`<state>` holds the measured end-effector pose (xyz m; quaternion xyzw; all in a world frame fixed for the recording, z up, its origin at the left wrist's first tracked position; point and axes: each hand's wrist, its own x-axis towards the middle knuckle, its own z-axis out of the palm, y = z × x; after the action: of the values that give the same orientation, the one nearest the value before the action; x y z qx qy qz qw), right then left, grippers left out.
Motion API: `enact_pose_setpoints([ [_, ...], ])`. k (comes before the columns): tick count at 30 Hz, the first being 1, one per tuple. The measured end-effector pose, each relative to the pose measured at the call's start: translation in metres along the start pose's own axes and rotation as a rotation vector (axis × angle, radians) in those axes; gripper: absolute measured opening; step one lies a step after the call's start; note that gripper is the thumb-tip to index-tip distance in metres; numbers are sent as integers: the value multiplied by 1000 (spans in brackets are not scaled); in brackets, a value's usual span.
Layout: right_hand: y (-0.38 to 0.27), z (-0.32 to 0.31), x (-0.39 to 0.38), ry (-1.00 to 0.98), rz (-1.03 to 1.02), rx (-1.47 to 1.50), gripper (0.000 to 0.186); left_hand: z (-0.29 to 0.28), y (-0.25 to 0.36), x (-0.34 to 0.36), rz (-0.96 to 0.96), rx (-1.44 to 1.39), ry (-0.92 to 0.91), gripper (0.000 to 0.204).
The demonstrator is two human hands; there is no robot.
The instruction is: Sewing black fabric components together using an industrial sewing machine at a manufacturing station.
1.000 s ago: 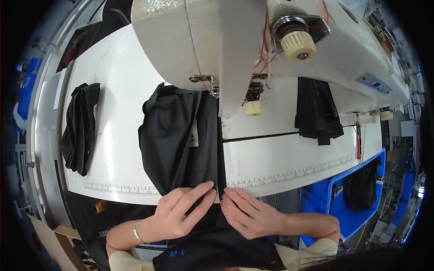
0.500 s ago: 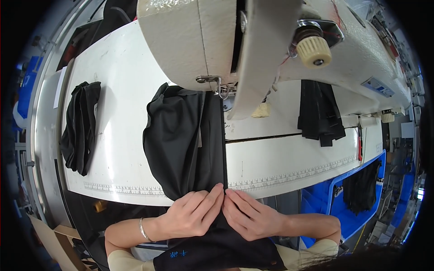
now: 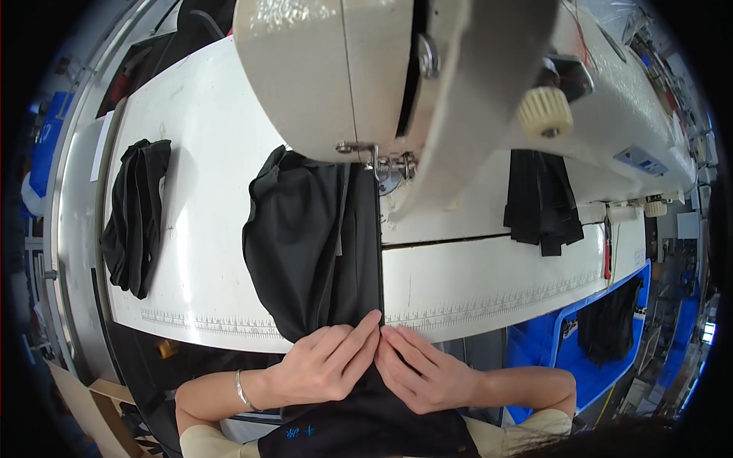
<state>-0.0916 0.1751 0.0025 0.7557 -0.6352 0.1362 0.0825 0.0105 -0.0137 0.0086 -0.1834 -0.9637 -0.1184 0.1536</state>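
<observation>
A dark grey-black fabric piece [image 3: 294, 237] lies bunched on its left side and flat along its straight right edge. That edge runs from the presser foot area of the sewing machine [image 3: 305, 69] down to my fingers at the front of the table. My left hand [image 3: 330, 362] is closed on the cloth at its near end, fingertips pressed together. Close against it, my right hand [image 3: 424, 368] pinches the same edge from the right. The exact stitching point is partly hidden by the machine head.
Another folded dark cloth bundle [image 3: 137, 217] lies at the table's left. Dark strips [image 3: 542, 202] rest at the right beneath the machine arm. A printed ruler [image 3: 214, 322] runs along the white tabletop's [image 3: 206, 259] front. Lower right stands a blue bin [image 3: 553, 336] holding dark cloth.
The view has shifted slightly, so the machine head appears a little lower and farther right. Both hands keep their hold on the fabric edge in nearly the same place.
</observation>
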Motion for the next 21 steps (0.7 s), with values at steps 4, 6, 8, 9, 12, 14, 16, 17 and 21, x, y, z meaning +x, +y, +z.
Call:
enact_pose_setpoints([
  [4, 10, -5, 5, -26, -13, 34, 31, -2, -10, 6, 39, -18, -26, 34],
  [6, 20, -4, 10, -29, -12, 24, 32, -2, -19, 12, 26, -38, -42, 35],
  [8, 38, -5, 17, -44, -68, -54, 31, -4, -32, 24, 39, -26, -28, 34],
  [9, 44, -5, 21, -65, -112, -127, 29, -5, -38, 28, 58, -26, -19, 32],
  [12, 53, 23, 19, 41, 36, 47, 24, -4, -55, 38, -42, -174, -27, 35],
  [14, 59, 30, 22, 58, 60, 25, 23, -8, -67, 49, -13, -129, 31, 36],
  [16, 71, 33, 18, 75, 112, 5, 21, 1, -75, 54, -17, -154, -30, 33],
  [17, 85, 46, 25, 123, -1, -66, 23, 6, -81, 49, -36, -123, -53, 30],
  [21, 98, 62, 34, 270, 178, 451, 26, 3, -109, 56, 252, 405, -252, 28],
])
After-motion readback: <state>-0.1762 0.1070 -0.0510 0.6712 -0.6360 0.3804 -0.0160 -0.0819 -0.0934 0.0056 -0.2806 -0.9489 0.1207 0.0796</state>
